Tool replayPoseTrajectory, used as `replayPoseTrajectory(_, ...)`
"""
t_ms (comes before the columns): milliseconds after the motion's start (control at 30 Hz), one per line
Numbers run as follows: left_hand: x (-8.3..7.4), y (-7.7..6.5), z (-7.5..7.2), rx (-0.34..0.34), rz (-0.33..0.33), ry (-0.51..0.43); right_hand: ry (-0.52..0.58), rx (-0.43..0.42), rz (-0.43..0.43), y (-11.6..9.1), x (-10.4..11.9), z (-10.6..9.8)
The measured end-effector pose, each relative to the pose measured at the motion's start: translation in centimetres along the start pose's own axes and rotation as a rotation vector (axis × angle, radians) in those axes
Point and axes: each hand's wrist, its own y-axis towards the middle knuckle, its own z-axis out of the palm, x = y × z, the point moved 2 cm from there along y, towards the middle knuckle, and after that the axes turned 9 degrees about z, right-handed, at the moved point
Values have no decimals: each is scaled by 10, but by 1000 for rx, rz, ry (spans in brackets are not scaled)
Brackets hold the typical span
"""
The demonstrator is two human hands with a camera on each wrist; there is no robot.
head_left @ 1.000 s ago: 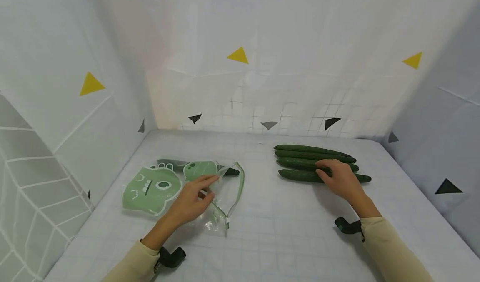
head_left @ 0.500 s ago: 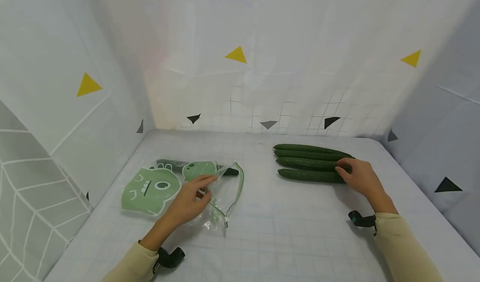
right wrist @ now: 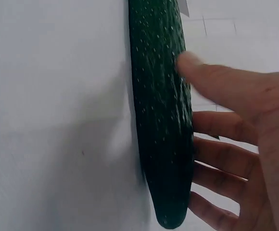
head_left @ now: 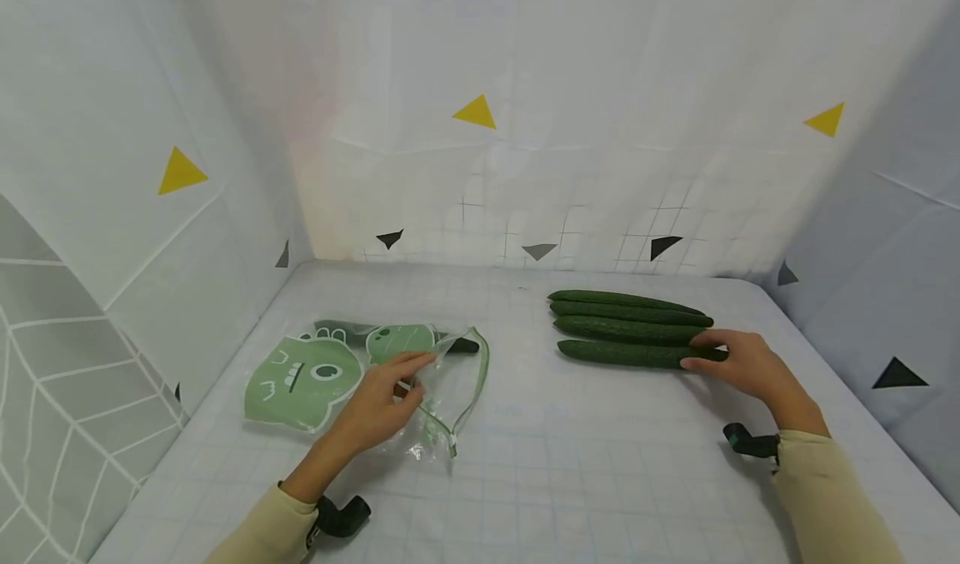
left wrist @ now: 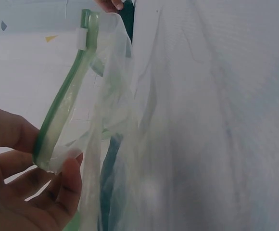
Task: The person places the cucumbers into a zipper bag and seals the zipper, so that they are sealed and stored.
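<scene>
My left hand (head_left: 381, 406) holds the open mouth of a clear slider zip bag (head_left: 303, 385) printed with a green cartoon monster. In the left wrist view, thumb and fingers pinch the bag's green zip edge (left wrist: 65, 91). One dark green cucumber (head_left: 467, 345) lies inside the bag, partly hidden by the print. On the right, several cucumbers lie side by side. My right hand (head_left: 753, 374) grips the nearest cucumber (head_left: 622, 353) close to its right end. In the right wrist view, the thumb is on one side of this cucumber (right wrist: 161, 110) and the fingers on the other.
The other cucumbers (head_left: 626, 328) lie just behind the gripped one. A white gridded cloth covers the table (head_left: 525, 472). White cloth walls with yellow and dark triangles enclose the back and sides. Black wrist cameras (head_left: 341, 516) stick out beside both sleeves.
My right hand has slid rightward along the cucumbers and come down around the nearest one's right end. That cucumber lies slightly apart from the others. My left hand and the bag stay put.
</scene>
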Motion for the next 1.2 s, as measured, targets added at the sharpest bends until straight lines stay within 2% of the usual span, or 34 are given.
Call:
replayPoseTrajectory(333, 1, 0, 0, 0, -6, 7, 5, 64, 12, -1, -16, 3)
replayPoseTrajectory(633, 2, 0, 1, 0, -6, 6, 90, 30, -67, -4, -24, 9)
replayPoseTrajectory(933, 1, -1, 0, -3, -15, 2, 229, 26, -41, -7, -30, 11)
replayPoseTrajectory(1200, -2, -1, -2, -27, -81, -112, 316, 4, -68, -8, -27, 15)
